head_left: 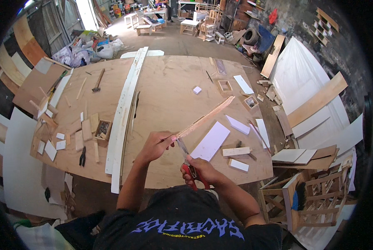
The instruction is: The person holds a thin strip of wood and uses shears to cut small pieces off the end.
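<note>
1. Left hand [158, 146]: fingertips pinch near end of strip [205, 116].
2. Right hand [202, 170]: fingers wrapped round red handles of snips [190, 170].
3. Blades [182, 145] at strip's pinched end; contact unclear.
4. Strip slants away above table [165, 91].
5. Probably trimming strip; next calls for steady pinch, firm squeeze.

Your red-handled metal shears [189, 170] have silvery blades; your long, pinkish-tan wooden strip [205, 117] crosses the light-brown plywood table's [170, 83] colour; your black fabric shirt [182, 204] bears purple-and-yellow lettering.
</note>
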`<state>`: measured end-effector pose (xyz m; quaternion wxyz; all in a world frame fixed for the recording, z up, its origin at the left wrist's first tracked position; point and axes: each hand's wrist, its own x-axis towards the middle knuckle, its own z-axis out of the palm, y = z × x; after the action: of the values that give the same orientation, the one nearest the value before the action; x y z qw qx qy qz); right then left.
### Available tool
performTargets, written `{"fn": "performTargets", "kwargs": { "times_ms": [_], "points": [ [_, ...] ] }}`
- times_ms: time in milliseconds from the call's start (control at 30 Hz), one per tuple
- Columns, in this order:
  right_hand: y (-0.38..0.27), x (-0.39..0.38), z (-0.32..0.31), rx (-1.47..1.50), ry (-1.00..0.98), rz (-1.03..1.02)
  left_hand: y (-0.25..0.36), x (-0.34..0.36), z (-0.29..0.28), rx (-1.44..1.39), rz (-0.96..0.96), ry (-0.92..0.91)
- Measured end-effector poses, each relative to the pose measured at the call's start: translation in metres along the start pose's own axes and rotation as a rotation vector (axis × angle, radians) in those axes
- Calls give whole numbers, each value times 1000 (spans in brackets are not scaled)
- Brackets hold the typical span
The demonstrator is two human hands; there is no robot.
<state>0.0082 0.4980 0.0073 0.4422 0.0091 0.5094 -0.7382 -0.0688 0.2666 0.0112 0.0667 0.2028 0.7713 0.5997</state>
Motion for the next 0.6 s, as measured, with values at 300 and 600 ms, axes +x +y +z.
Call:
{"fn": "performTargets", "kwargs": {
  "times_ms": [300,600],
  "points": [
    [27,-21,-38,-159,304,-127,-5,21,73,-107,-136,80],
    [40,-29,-114,-873,583,-453,1,36,167,-295,-306,336]
  ]
}}
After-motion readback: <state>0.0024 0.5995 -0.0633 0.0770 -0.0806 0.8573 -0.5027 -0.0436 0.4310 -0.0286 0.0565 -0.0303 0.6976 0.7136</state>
